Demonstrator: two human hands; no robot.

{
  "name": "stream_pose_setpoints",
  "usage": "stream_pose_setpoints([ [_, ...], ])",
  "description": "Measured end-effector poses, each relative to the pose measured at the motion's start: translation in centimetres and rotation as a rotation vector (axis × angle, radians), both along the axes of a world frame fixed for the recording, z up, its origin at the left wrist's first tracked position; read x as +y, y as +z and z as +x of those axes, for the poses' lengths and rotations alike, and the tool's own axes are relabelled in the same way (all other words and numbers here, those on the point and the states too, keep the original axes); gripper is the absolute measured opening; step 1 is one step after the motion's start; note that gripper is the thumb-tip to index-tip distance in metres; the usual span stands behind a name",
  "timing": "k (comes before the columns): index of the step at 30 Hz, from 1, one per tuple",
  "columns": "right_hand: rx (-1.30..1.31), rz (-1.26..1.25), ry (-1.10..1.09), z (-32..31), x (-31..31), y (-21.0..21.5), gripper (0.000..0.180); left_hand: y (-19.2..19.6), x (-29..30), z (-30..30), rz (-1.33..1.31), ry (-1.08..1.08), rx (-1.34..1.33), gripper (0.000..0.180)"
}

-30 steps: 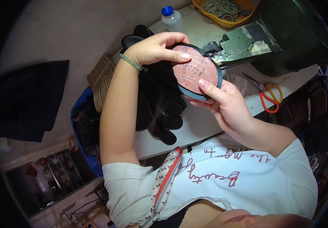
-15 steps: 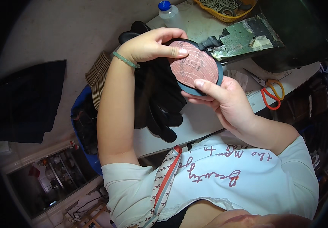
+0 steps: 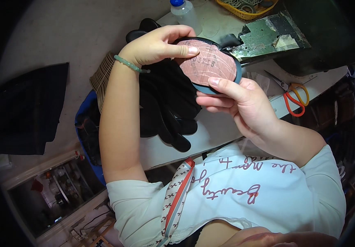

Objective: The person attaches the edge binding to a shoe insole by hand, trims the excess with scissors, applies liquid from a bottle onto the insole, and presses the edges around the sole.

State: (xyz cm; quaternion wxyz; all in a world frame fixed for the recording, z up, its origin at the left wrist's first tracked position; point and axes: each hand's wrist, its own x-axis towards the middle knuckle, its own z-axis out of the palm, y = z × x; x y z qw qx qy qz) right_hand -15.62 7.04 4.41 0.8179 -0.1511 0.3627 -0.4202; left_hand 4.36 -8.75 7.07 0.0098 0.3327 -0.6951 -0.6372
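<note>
Both hands hold an oval piece with a pink, cream-lined, printed face and a dark blue-black rim. My left hand grips its left end, thumb flat on the pink face and fingers behind. At the lower right edge, my right hand pinches it with the thumb on top and fingers underneath. The piece is tilted above the table, close to a dark machine part. Several black padded pieces with rounded ends lie heaped beneath my left hand and forearm.
A clear bottle with a blue cap and a yellow basket of cord stand at the back. Orange-and-red-handled scissors lie right of the dark green machine base. A blue tub with dark material sits left of the white table.
My hands have shifted slightly left and up with the oval piece. It has turned a little, so its pink face looks flatter. Both hands keep hold.
</note>
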Motion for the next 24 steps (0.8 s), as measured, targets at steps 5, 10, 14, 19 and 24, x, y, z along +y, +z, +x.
stream_pose_setpoints([
  [5,0.052,-0.017,0.01,-0.4,0.0,0.1,0.032,-0.3,1.0,0.0,0.025,0.05,0.036,0.037],
  [10,0.09,-0.013,0.008,-0.3,-0.1,0.3,0.033,0.1,1.3,0.0,0.015,0.063,0.063,0.038],
  [14,0.112,-0.022,0.018,-0.4,-0.1,0.3,0.034,-0.3,1.3,0.4,0.007,0.056,0.049,0.038],
  [19,0.134,-0.026,0.027,-0.5,-0.2,0.1,0.034,-0.3,1.6,0.3,0.039,0.094,0.065,0.036],
  [24,0.153,-0.034,0.027,-0.6,-0.2,0.1,0.032,-0.2,1.7,0.7,0.006,0.1,0.053,0.036],
])
